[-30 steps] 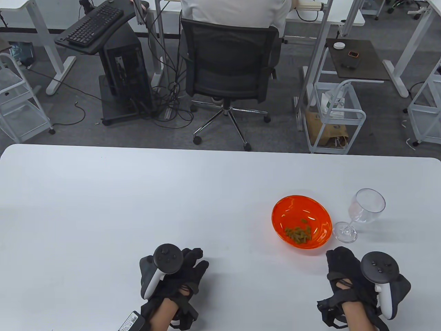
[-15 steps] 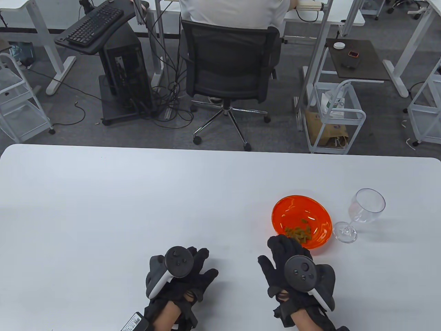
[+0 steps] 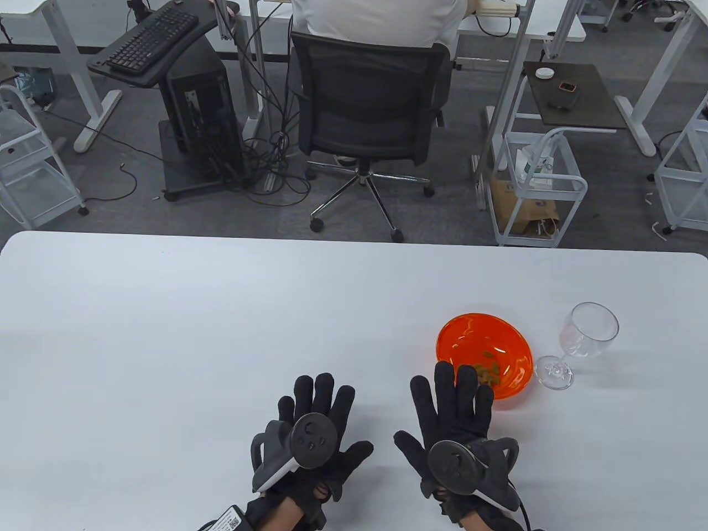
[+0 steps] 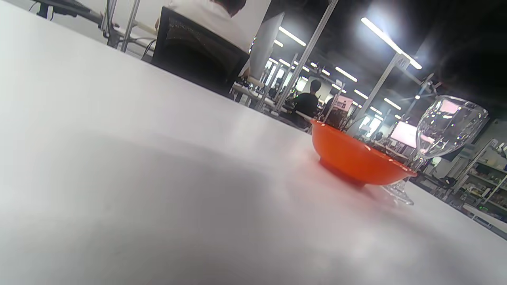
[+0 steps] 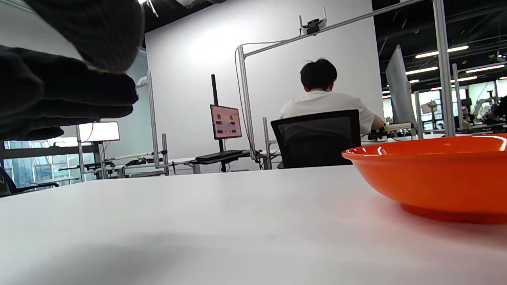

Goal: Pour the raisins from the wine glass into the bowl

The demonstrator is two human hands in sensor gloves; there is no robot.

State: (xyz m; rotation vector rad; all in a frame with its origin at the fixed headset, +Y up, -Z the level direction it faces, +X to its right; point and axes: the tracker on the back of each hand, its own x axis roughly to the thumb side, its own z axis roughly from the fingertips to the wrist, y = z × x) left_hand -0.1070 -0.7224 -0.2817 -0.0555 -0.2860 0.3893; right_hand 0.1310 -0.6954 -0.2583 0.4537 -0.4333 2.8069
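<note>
An orange bowl with raisins in it sits on the white table at the right. An empty clear wine glass stands upright just right of the bowl. My left hand lies flat and open on the table near the front edge, holding nothing. My right hand lies flat and open beside it, its fingertips overlapping the bowl's near rim. The bowl also shows in the left wrist view with the glass behind it, and in the right wrist view.
Beyond the table's far edge stand a black office chair with a seated person, a keyboard stand and white carts. Nothing else lies on the table.
My right hand has swung left from below the glass to in front of the bowl and flattened out. My left hand has shifted right and spread its fingers flat.
</note>
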